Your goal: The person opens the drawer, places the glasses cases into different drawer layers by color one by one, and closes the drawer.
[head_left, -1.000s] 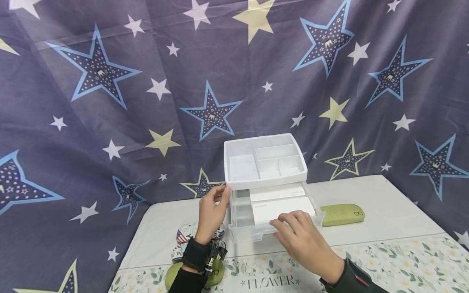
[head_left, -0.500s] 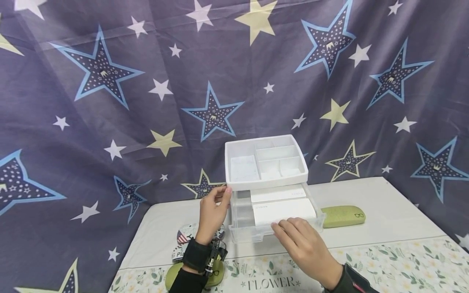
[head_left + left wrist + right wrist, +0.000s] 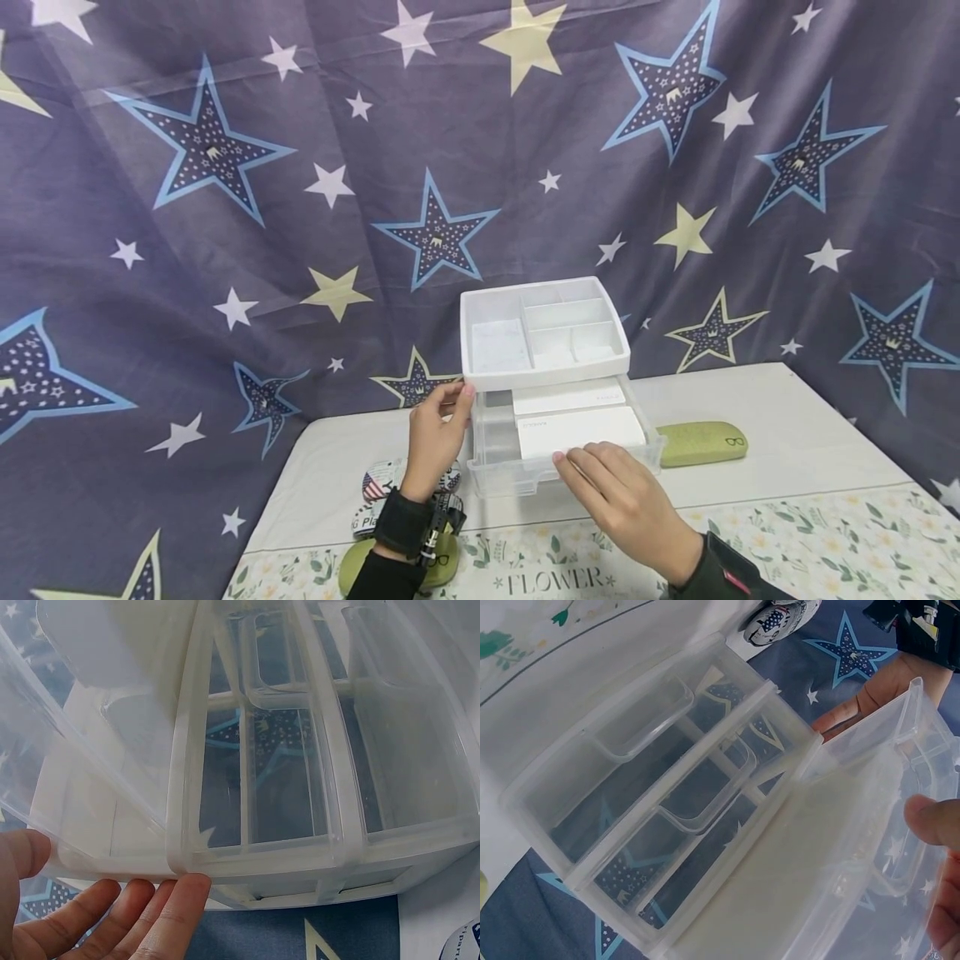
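Note:
A small white drawer organizer [image 3: 543,377] stands on the table, its top tray divided into compartments. Its clear upper drawer [image 3: 501,477] is pulled out toward me and carries two white boxes [image 3: 581,432]. My left hand [image 3: 437,433] holds the organizer's left front corner; the left wrist view shows thumb and fingertips [image 3: 191,889] along the frame's edge. My right hand [image 3: 626,508] grips the drawer's front edge, fingertips over the rim, with the thumb [image 3: 934,819] against the clear front in the right wrist view. Clear lower drawers [image 3: 622,742] sit closed beneath.
A green glasses case [image 3: 703,442] lies right of the organizer. Another green case [image 3: 355,567] lies under my left forearm, near rounded, print-covered cases [image 3: 378,479]. A star-patterned curtain [image 3: 480,150] hangs behind the table, which has a floral cloth [image 3: 810,542] in front.
My right hand's fingers have settled lower and flatter on the drawer front. The left hand and the pulled-out drawer stay about where they were; the view shifts slightly.

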### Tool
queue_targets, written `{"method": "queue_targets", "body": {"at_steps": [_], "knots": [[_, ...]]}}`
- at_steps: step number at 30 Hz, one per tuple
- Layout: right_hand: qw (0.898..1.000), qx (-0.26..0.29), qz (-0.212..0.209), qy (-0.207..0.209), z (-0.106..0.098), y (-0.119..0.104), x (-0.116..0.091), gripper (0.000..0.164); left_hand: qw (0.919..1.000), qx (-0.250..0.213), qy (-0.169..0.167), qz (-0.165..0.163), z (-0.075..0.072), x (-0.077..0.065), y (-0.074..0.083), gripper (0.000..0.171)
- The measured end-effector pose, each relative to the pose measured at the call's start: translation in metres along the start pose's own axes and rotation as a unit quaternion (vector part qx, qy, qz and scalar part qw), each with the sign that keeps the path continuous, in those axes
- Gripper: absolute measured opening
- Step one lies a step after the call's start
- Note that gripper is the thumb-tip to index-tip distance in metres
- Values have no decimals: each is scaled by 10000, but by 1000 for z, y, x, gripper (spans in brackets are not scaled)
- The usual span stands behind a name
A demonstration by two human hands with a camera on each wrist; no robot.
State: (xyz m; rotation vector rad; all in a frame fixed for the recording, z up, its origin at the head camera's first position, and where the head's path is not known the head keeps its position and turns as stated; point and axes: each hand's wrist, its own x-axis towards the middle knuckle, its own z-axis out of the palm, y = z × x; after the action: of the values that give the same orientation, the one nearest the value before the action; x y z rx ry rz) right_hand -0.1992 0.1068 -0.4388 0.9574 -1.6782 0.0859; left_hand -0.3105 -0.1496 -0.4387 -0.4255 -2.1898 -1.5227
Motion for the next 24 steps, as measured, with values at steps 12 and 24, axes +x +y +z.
{"method": "queue_targets", "body": {"at_steps": [12, 24], "knots": [[9999, -17, 10, -118, 4, 5, 0, 33, 10000, -49, -25, 13, 0, 0, -1, 44], [9997, -74, -53, -209, 11, 12, -2, 33, 9999, 79, -66, 47, 0, 0, -2, 47]]}}
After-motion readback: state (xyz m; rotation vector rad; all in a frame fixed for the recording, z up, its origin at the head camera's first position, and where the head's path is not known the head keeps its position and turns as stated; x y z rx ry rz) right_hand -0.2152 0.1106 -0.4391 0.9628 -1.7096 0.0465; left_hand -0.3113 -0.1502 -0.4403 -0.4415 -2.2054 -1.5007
